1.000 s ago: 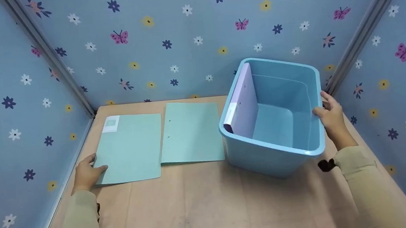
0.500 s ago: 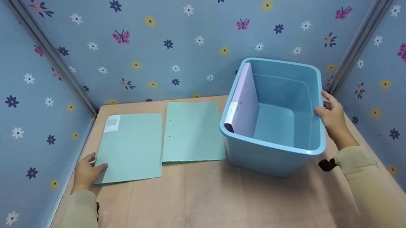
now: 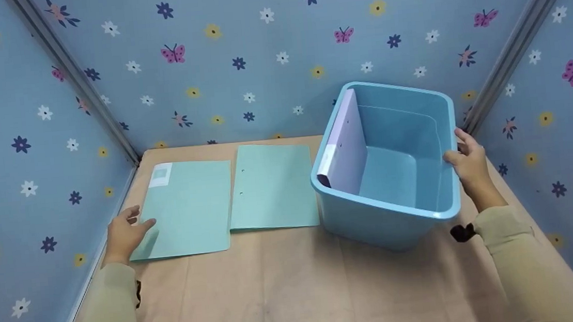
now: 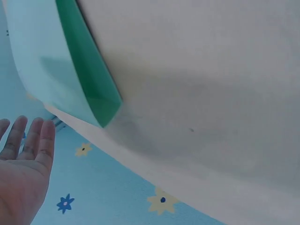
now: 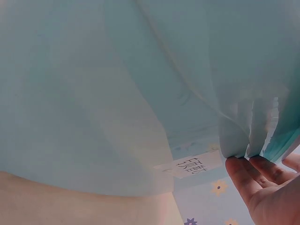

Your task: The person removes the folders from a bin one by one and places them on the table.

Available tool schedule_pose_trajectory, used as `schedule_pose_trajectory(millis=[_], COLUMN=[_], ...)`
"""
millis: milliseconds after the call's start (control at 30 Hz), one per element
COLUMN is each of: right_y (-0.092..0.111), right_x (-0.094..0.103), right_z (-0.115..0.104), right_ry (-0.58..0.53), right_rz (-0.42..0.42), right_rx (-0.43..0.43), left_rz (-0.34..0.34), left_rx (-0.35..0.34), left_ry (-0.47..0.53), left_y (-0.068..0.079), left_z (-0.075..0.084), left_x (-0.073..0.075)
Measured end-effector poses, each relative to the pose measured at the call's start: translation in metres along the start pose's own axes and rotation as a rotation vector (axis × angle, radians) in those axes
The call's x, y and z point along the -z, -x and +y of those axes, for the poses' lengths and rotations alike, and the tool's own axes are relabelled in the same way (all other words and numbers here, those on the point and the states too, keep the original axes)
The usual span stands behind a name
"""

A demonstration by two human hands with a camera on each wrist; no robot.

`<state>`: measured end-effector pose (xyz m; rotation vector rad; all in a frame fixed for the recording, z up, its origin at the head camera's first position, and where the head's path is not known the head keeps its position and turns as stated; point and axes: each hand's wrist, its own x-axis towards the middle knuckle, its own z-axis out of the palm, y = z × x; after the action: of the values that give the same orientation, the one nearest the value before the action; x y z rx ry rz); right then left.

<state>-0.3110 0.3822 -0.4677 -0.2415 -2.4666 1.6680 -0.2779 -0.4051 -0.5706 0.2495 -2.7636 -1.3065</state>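
A mint-green folder [image 3: 192, 210] with a white label at its upper left corner lies flat at the left. My left hand [image 3: 126, 234] hovers by its left edge, fingers spread and holding nothing; in the left wrist view the hand [image 4: 23, 173] is apart from the folder's parted covers [image 4: 105, 105]. Beside it lies a second mint folder [image 3: 278, 187] with two small punched holes. My right hand [image 3: 473, 168] grips the right rim of a blue plastic bin [image 3: 375, 226], thumb over the rim and fingers outside. A lilac folder [image 3: 350, 145] stands upright inside, against the bin's left wall.
Blue walls [image 3: 276, 42] printed with flowers and butterflies enclose the beige tabletop [image 3: 261, 287] at the back and both sides. Grey metal posts [image 3: 88, 90] run up the corners. In the right wrist view a printed label [image 5: 194, 164] shows near the fingers.
My left hand has let go of the labelled folder's left edge and lifted slightly, its fingers opening. The right hand and the bin have stayed put.
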Motion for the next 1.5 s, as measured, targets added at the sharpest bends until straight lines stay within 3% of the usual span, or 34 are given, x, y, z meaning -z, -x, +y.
schedule_pose_trajectory(millis=[300, 700, 1133, 1500], right_y=[0.001, -0.001, 0.001, -0.001], right_x=[0.000, 0.002, 0.001, 0.000], right_z=[0.001, 0.002, 0.001, 0.002], right_ry=[-0.017, 0.002, -0.028, -0.024], right_rz=[0.006, -0.001, -0.002, -0.006], right_rx=[0.004, -0.009, -0.015, -0.009], left_rz=[0.026, 0.008, -0.008, -0.012], left_rx=[-0.069, -0.161, -0.167, -0.225], left_ry=[0.015, 0.056, 0.088, 0.093], left_y=[-0.001, 0.001, 0.003, 0.001], left_z=[0.020, 0.043, 0.062, 0.077], left_x=[-0.008, -0.020, -0.029, -0.037])
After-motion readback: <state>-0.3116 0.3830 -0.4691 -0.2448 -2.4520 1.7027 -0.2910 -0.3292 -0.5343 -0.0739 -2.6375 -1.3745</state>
